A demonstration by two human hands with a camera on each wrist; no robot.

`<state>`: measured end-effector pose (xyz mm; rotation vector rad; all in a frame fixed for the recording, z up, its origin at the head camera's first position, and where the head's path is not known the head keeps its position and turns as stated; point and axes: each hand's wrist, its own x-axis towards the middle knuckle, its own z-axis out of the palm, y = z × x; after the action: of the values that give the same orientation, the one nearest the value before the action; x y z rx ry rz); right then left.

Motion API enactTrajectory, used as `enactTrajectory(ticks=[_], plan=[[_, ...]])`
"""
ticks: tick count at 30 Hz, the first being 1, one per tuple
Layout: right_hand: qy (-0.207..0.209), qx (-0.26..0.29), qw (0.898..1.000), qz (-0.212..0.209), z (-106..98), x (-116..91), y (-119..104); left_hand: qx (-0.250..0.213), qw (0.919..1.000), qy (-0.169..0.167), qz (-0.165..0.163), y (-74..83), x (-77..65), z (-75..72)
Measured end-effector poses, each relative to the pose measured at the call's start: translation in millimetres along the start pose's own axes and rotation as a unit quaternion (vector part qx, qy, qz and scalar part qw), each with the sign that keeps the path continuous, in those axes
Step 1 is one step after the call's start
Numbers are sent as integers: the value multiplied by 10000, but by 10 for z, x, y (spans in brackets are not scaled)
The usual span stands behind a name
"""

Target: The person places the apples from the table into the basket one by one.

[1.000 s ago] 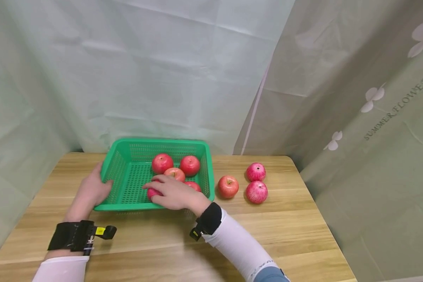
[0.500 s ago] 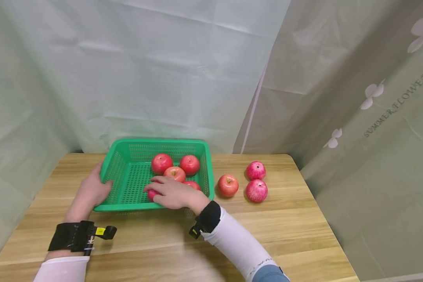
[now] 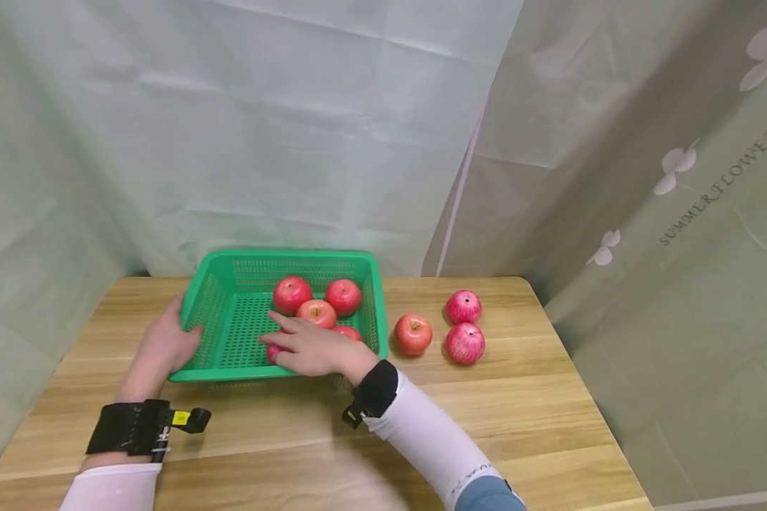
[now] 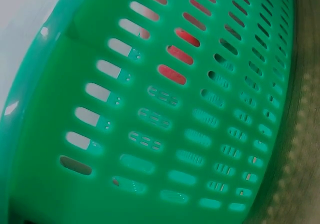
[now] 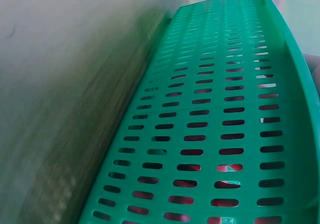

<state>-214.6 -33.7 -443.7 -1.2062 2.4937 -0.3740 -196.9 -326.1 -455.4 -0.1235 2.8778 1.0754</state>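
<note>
Left hand (image 3: pixel 170 342): grip pinches the green basket (image 3: pixel 230 374) at left, I judge to steady it.
Right hand (image 3: pixel 316 349): grip spread over the near apple (image 3: pixel 273 353), perhaps settling it.

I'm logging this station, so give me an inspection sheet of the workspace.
Surface: wood-grain table.
Job's things: green basket with five red fruits showing; a loose apple and two streaked pink fruits on the table to its right.
Clutter: nothing seen.
Grips: left grip holds the basket's left rim; right grip, fingers spread, is over a partly hidden fruit inside; contact can't be told.
Cables: nothing seen.
Surroundings: pale sheets behind and at both sides, the right one printed "SUMMER FLOWERS".
</note>
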Motion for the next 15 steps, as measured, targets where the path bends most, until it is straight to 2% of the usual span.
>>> enactTrajectory(ticks=[15], plan=[[-133, 24, 9999, 106, 4, 22, 16, 0, 10000, -9, -87, 12, -6, -4]])
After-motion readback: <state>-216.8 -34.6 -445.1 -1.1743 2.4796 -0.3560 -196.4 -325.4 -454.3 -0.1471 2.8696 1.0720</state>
